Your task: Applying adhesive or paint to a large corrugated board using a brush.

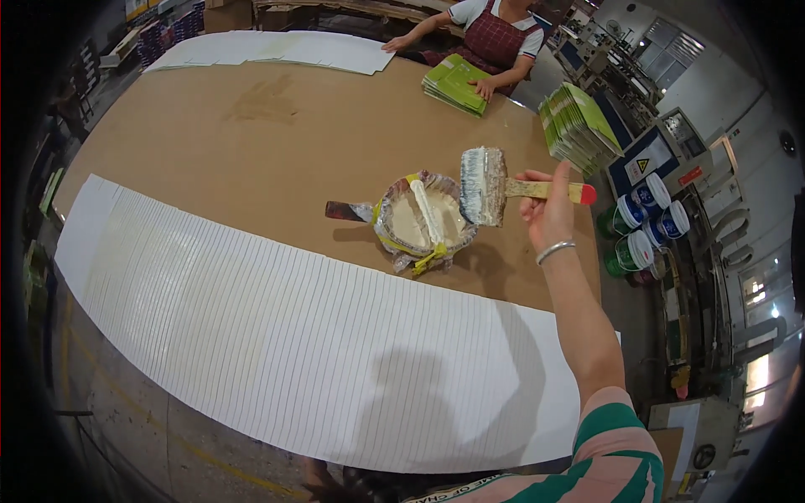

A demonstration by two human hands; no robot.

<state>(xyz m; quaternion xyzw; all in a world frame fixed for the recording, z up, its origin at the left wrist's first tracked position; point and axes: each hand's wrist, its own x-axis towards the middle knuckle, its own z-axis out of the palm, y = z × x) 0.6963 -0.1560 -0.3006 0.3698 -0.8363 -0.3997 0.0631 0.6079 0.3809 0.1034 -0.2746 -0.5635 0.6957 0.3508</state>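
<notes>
My right hand (549,208), with a bangle on its wrist, grips the wooden handle of a wide paste brush (484,188). The handle has a red end, and white paste coats the bristles. They hang at the right rim of a plastic-lined pot (385,239), over or touching it; I cannot tell which. Cream-coloured paste (407,220) fills the pot, and a paste-covered bar (426,210) crosses its top, tied with yellow strips. Nearer me, a long row of overlapping white sheets (277,327) lies fanned along the table edge. My left hand does not show.
The brown table (201,159) carries more white sheets (310,49) at its far side. A co-worker (501,38) there rests one hand on green folded pieces (454,82) and the other by the sheets. A green stack (580,127) and paint buckets (644,199) stand at right.
</notes>
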